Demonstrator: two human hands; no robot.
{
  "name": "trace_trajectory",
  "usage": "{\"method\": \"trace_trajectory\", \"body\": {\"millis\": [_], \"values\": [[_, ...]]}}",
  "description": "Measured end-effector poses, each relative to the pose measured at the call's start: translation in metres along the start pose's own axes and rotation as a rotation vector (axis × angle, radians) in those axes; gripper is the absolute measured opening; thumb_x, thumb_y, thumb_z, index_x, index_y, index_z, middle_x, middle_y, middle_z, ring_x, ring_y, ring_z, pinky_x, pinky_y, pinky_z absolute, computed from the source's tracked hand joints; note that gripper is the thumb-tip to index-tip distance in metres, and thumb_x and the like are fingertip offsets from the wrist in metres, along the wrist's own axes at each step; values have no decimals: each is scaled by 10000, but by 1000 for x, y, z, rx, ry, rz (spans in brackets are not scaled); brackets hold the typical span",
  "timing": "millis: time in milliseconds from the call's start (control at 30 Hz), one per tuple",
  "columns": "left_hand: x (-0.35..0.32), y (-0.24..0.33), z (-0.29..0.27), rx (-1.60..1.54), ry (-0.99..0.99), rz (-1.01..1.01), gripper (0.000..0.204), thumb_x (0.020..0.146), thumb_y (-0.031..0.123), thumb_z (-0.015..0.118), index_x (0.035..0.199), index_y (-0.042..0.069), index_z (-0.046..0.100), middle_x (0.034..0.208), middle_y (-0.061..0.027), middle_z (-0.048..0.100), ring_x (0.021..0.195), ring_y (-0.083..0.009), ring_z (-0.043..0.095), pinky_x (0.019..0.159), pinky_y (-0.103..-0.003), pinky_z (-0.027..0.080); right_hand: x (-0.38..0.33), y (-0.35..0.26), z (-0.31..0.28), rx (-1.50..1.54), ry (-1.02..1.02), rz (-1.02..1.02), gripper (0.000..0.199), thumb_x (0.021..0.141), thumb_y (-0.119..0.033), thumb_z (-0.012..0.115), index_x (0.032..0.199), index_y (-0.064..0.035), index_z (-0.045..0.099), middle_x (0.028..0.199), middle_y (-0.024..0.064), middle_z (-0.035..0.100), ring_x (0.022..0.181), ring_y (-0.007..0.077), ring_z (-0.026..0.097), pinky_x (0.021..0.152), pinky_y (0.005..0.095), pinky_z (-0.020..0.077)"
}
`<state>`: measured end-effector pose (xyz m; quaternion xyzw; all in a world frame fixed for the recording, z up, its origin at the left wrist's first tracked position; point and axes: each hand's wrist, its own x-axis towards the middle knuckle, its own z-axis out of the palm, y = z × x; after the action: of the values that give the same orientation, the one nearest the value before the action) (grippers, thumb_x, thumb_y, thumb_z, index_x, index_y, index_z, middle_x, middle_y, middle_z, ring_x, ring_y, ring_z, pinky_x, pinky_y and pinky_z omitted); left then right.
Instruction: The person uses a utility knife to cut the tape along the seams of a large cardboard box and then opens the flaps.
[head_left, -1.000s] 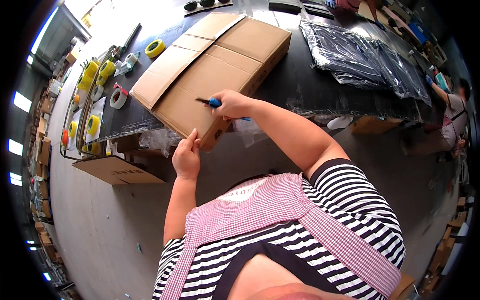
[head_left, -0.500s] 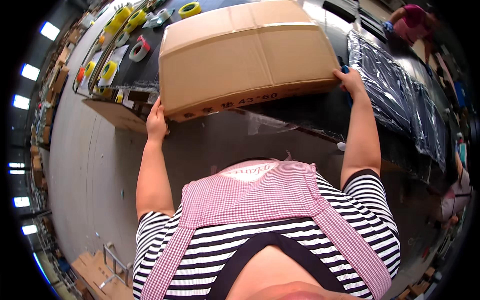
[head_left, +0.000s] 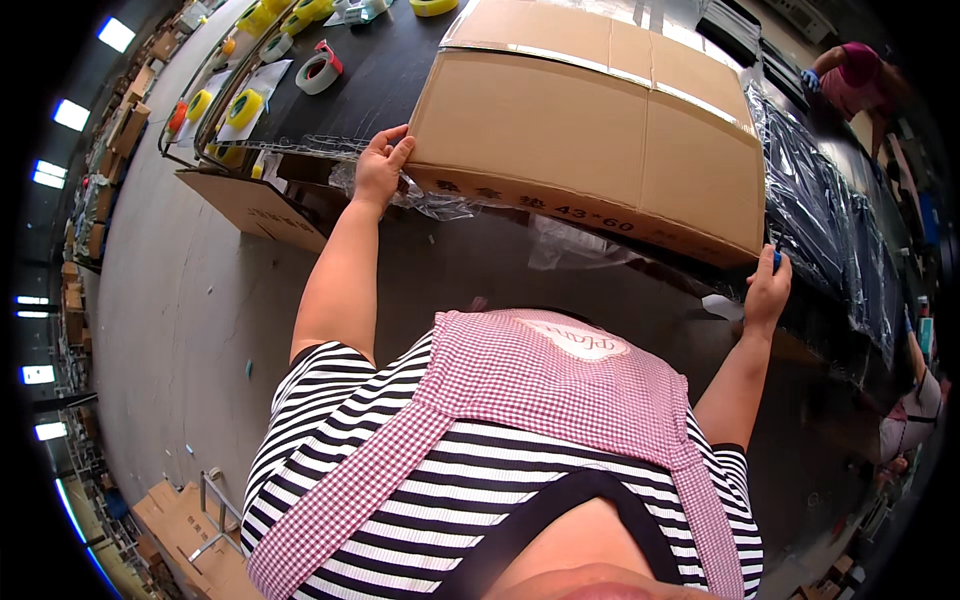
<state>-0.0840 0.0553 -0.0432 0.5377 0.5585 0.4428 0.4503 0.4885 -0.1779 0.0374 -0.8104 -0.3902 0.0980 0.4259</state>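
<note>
A large closed cardboard box [head_left: 590, 130] lies on the dark worktable, with strips of clear tape across its top and dark print on its near side. My left hand [head_left: 380, 168] grips the box's near left corner, thumb and fingers closed against it. At the near right corner, my right hand [head_left: 767, 292] is closed on the box's edge. A small blue thing [head_left: 777, 260] shows at the fingers of that hand; its kind is hidden. The box's near side sits along the table's front edge.
Tape rolls, among them a white roll with a red tab [head_left: 318, 73] and a yellow roll [head_left: 243, 108], lie left of the box. Plastic-wrapped dark goods [head_left: 825, 215] stand at the right. Clear film [head_left: 570, 243] hangs below the table edge. A co-worker [head_left: 860, 80] is at far right.
The box has shifted right across the table and turned, its right end now nearer me. Both hands have moved with it, still on its near corners.
</note>
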Motion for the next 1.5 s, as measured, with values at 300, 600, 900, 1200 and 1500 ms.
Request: {"method": "trace_trajectory", "body": {"millis": [300,600,900,1200,1500], "values": [[3,18,2,-97,-181,-31,644,918,279,771,1466,87,493,661,48,503,574,-42,441,501,-250,403,-186,-159,232,568,-1017,-108,329,1053,-228,507,1297,-12,550,1000,77,565,846,163,568,773,301,496],[13,44,-18,215,-455,81,544,985,279,651,1503,247,489,853,-41,662,527,-86,463,459,-273,435,-247,-166,354,940,-870,-36,328,1096,-221,435,1355,-29,496,957,36,558,839,125,590,810,276,509],[14,50,-22,172,-533,-2,497,1009,266,603,1495,245,501,1045,-91,715,522,-91,501,423,-279,464,-251,-155,391,870,-651,-90,364,1072,-135,463,1418,-34,418,1040,55,543,894,148,593,880,308,498],[21,33,-20,180,-518,112,500,1003,271,617,1488,224,508,1040,-102,717,566,-94,535,433,-286,476,-254,-142,414,660,-523,-215,286,1086,-177,442,1337,-41,455,984,45,563,882,151,618,867,316,506],[15,47,-22,225,-520,-13,483,998,298,619,1467,228,528,1054,-81,738,624,-138,610,528,-313,529,-271,-108,387,745,-709,-54,276,1085,-162,440,1336,-53,477,1016,57,573,945,163,642,879,321,515]]}}
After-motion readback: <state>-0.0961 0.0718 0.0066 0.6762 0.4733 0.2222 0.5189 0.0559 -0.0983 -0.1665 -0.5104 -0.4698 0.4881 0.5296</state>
